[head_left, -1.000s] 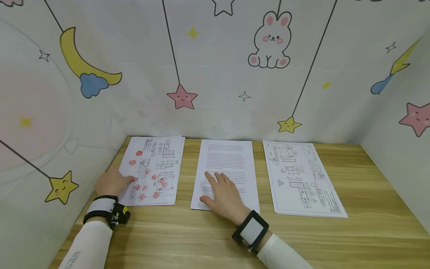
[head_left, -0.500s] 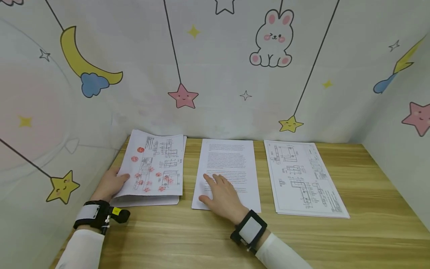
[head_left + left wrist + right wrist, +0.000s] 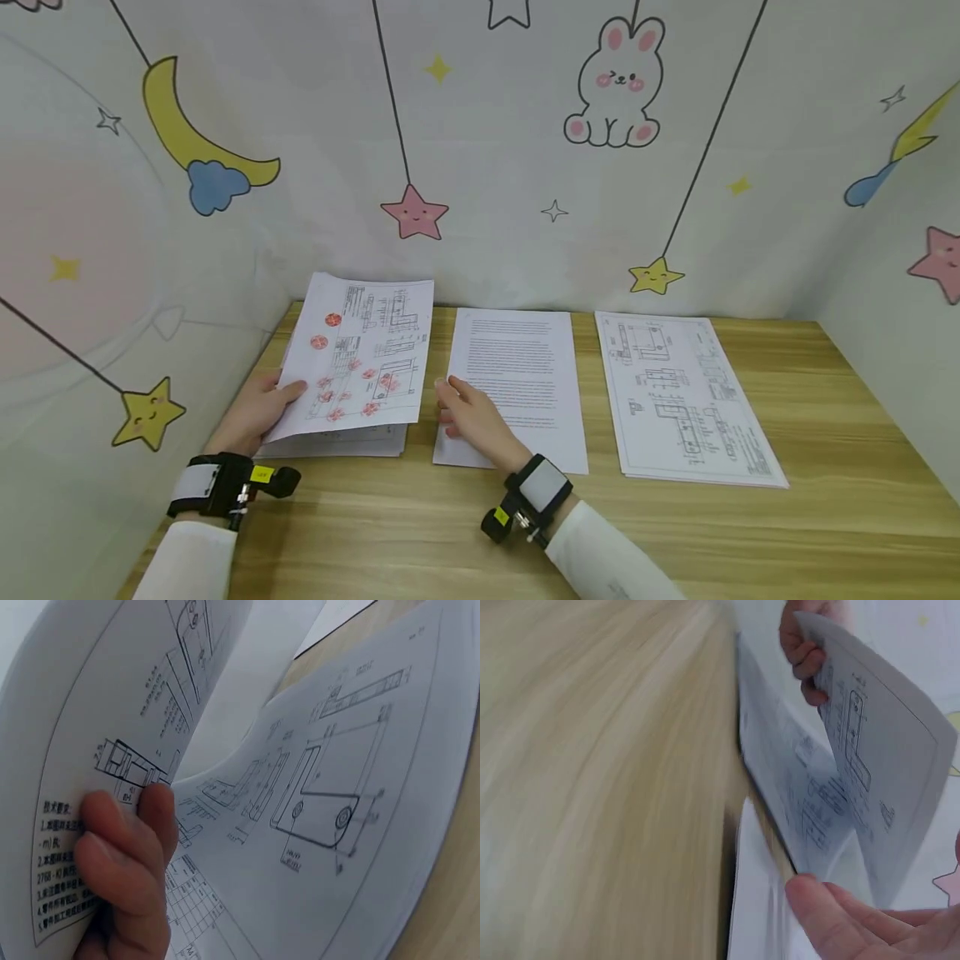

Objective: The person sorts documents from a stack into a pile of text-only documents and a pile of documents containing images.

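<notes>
One stamped sheet (image 3: 360, 358), a technical drawing with red marks along its left side and over its near half, is held by the person's left hand (image 3: 255, 408) at the left end of the wooden table (image 3: 420, 533). Its long axis runs from the person toward the patterned backdrop (image 3: 495, 242), the far end leaning slightly to the right. The left hand pinches the sheet near its near left corner, thumb on top and curled fingers (image 3: 124, 840) against the printed underside; whether it grips more than one leaf cannot be told. The near edge bows clear of the lower papers (image 3: 352, 444), which bear a further drawing. The right hand (image 3: 476, 421) is partly open, its fingers loosely bent and holding nothing, above the left edge of the text pages (image 3: 517, 367). These pages occupy the middle, their long axis also directed toward the backdrop. Well to the right, the drawing pile (image 3: 686, 400) lies flat, its long axis slanting so that the far end points leftward. Each wrist carries a strapped camera, the left camera (image 3: 281, 482) beside the near edge of the papers.
</notes>
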Tool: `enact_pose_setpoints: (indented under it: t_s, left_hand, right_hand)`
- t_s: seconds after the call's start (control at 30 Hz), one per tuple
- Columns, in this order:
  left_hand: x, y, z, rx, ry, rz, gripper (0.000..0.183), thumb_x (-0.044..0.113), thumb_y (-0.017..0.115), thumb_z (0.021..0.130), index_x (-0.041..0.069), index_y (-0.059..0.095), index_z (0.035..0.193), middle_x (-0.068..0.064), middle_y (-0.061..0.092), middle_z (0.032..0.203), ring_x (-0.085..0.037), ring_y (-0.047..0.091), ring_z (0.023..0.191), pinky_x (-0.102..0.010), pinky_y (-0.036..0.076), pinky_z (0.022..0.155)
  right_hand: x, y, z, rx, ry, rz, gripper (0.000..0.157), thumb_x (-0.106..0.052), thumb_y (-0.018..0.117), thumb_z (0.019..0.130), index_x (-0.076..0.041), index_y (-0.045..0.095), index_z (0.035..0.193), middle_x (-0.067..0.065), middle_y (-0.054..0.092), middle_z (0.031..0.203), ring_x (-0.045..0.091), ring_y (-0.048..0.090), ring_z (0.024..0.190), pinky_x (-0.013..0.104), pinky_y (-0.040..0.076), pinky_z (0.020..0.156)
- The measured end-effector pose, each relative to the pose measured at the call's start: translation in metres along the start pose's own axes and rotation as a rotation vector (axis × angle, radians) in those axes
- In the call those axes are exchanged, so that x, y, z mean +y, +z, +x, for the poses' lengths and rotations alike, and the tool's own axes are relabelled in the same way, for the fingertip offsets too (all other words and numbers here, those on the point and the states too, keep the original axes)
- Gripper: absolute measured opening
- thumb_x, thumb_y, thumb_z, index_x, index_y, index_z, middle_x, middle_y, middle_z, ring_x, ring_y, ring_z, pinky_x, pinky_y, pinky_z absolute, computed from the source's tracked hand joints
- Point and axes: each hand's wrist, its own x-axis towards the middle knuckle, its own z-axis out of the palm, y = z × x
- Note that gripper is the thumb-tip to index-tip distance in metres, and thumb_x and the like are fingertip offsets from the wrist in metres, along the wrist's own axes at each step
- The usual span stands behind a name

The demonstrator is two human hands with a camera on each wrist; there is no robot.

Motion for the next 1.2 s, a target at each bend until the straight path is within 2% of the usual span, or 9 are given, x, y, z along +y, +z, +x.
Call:
enact_pose_setpoints:
  t_s: [0.1, 0.27, 0.37, 0.5, 0.67, 0.8, 0.87, 0.97, 1.2]
  left_hand:
    - [0.004, 0.006, -0.003, -0.017, 0.005, -0.013, 0.066, 0.041, 0.042, 0.096, -0.003, 0.028, 0.143, -0.022, 0.055, 0.119, -0.014, 0.060, 0.081, -0.025, 0.050, 0.066]
    - [0.007, 0.012, -0.007, -0.080, 0.031, -0.029, 0.067, 0.043, 0.044, 0.095, 0.002, 0.025, 0.145, -0.022, 0.058, 0.114, -0.017, 0.064, 0.080, -0.030, 0.055, 0.066]
    - [0.009, 0.013, -0.010, -0.109, 0.043, -0.014, 0.069, 0.045, 0.046, 0.094, 0.004, 0.025, 0.145, -0.020, 0.060, 0.111, -0.017, 0.065, 0.079, -0.031, 0.056, 0.066]
    - [0.011, 0.011, -0.011, -0.117, 0.074, 0.004, 0.073, 0.050, 0.048, 0.091, 0.003, 0.029, 0.143, -0.025, 0.058, 0.116, -0.020, 0.063, 0.083, -0.031, 0.055, 0.067]
    - [0.004, 0.002, 0.002, 0.017, 0.081, -0.005, 0.077, 0.060, 0.047, 0.086, 0.004, 0.038, 0.138, -0.020, 0.058, 0.116, -0.022, 0.060, 0.084, -0.034, 0.052, 0.061]
    - [0.003, -0.005, 0.011, 0.104, 0.096, -0.016, 0.078, 0.063, 0.044, 0.085, 0.006, 0.041, 0.137, -0.019, 0.054, 0.122, -0.028, 0.055, 0.098, -0.045, 0.051, 0.071]
    - [0.005, -0.007, 0.009, 0.097, 0.112, -0.002, 0.080, 0.062, 0.043, 0.086, 0.004, 0.036, 0.141, -0.025, 0.046, 0.132, -0.037, 0.048, 0.110, -0.051, 0.046, 0.083]
    - [0.007, -0.009, 0.006, 0.013, 0.100, 0.019, 0.085, 0.061, 0.040, 0.088, 0.001, 0.022, 0.146, -0.033, 0.031, 0.143, -0.048, 0.036, 0.123, -0.063, 0.034, 0.096]
    - [0.003, -0.008, 0.007, -0.110, 0.005, 0.107, 0.098, 0.071, 0.033, 0.084, 0.002, 0.010, 0.149, -0.033, 0.015, 0.151, -0.051, 0.023, 0.133, -0.066, 0.028, 0.102]
  right_hand:
    - [-0.003, 0.007, 0.006, -0.013, 0.065, 0.163, 0.078, -0.058, 0.047, 0.088, -0.007, 0.031, 0.145, 0.017, 0.065, 0.114, 0.028, 0.067, 0.091, 0.041, 0.057, 0.075]
    - [0.000, 0.019, 0.013, 0.000, 0.077, 0.257, 0.053, -0.028, 0.058, 0.090, -0.010, 0.040, 0.137, 0.012, 0.070, 0.102, 0.018, 0.067, 0.080, 0.030, 0.053, 0.062]
    - [0.006, 0.023, 0.015, 0.034, 0.074, 0.277, 0.043, -0.014, 0.056, 0.090, -0.009, 0.046, 0.131, 0.012, 0.069, 0.104, 0.018, 0.067, 0.085, 0.029, 0.052, 0.065]
    - [0.014, 0.023, 0.016, 0.087, 0.082, 0.266, 0.040, -0.008, 0.054, 0.090, -0.007, 0.049, 0.130, 0.012, 0.067, 0.108, 0.018, 0.066, 0.090, 0.033, 0.053, 0.075]
    - [0.019, 0.022, 0.014, 0.099, 0.103, 0.260, 0.038, -0.008, 0.051, 0.092, -0.009, 0.050, 0.130, 0.009, 0.064, 0.112, 0.018, 0.062, 0.096, 0.036, 0.050, 0.085]
    - [0.022, 0.019, 0.013, 0.102, 0.124, 0.249, 0.039, -0.008, 0.050, 0.092, -0.010, 0.049, 0.131, 0.009, 0.063, 0.113, 0.019, 0.061, 0.097, 0.037, 0.048, 0.085]
    - [0.023, 0.018, 0.013, 0.108, 0.133, 0.250, 0.039, -0.009, 0.050, 0.093, -0.010, 0.048, 0.132, 0.008, 0.063, 0.113, 0.019, 0.061, 0.097, 0.036, 0.048, 0.085]
    - [0.023, 0.015, 0.013, 0.113, 0.132, 0.251, 0.039, -0.009, 0.050, 0.093, -0.011, 0.049, 0.132, 0.008, 0.063, 0.112, 0.019, 0.061, 0.095, 0.035, 0.048, 0.083]
    - [0.023, 0.012, 0.014, 0.116, 0.146, 0.264, 0.038, -0.010, 0.049, 0.093, -0.012, 0.049, 0.132, 0.007, 0.064, 0.112, 0.018, 0.061, 0.094, 0.035, 0.047, 0.084]
